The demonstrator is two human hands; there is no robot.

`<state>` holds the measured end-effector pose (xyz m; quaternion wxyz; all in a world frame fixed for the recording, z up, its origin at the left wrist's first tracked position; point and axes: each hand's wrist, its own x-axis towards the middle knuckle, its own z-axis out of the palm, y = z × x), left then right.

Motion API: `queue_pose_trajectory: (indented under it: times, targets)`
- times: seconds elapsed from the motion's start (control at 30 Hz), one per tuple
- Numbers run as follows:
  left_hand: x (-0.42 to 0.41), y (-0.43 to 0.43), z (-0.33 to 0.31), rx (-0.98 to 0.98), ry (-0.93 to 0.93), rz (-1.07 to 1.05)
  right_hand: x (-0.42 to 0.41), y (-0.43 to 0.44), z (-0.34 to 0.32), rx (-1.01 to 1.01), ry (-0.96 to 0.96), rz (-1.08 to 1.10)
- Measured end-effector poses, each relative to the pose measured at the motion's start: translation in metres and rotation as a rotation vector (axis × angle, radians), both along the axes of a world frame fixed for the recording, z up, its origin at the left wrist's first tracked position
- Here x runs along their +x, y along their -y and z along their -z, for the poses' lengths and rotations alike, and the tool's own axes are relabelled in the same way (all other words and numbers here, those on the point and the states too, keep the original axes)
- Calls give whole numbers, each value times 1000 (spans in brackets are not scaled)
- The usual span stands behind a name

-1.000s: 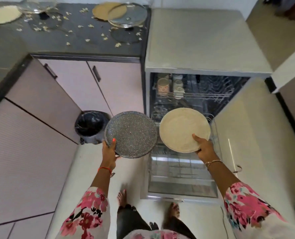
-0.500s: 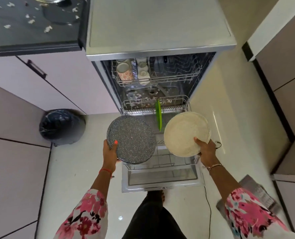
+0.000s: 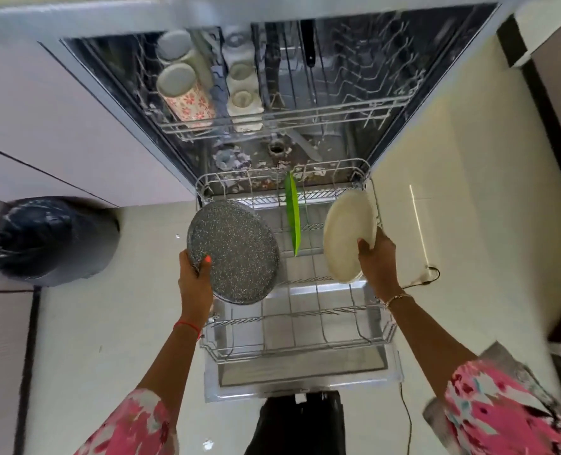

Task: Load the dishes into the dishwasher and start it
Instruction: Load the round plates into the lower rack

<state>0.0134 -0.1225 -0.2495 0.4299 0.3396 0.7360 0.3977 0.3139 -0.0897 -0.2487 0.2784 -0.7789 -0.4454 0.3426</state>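
stood over the open dishwasher [image 3: 300, 371]. gripped a speckled grey plate [image 3: 236, 254] by its near rim, left hand [image 3: 195, 277] thumb clamped on top, above the left side of the lower rack [image 3: 305, 315]; pinched a tilted cream plate [image 3: 348, 238] in the right hand [image 3: 379, 261] by the right wall. best lowered on edge between tines, clear of the upright green plate [image 3: 292, 221]; open slots nearer.

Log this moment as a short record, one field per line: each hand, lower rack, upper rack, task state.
left hand: grips grey speckled plate by its rim, over the lower rack's left edge
right hand: grips cream plate, tilted on edge, at the rack's right side
lower rack: pulled out; a green item stands on edge in it
upper rack: holds cups, one a floral cup
task state: neither plate racked yet
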Motion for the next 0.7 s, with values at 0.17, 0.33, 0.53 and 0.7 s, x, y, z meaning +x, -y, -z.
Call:
queue_pose_trajectory:
  times: [0.17,0.33,0.53,0.7]
  targets:
    - [7,-22,47,42,-149,15,-7,-48,54,22,93,-158]
    - [8,-28,75,55,-147,12,-17,-84,95,-10,138,-218]
    - [8,-32,95,31,-134,-21,-32,-115,117,-17,207,-259]
    - [6,-34,98,30,-154,-5,-37,-131,127,-74,261,-303]
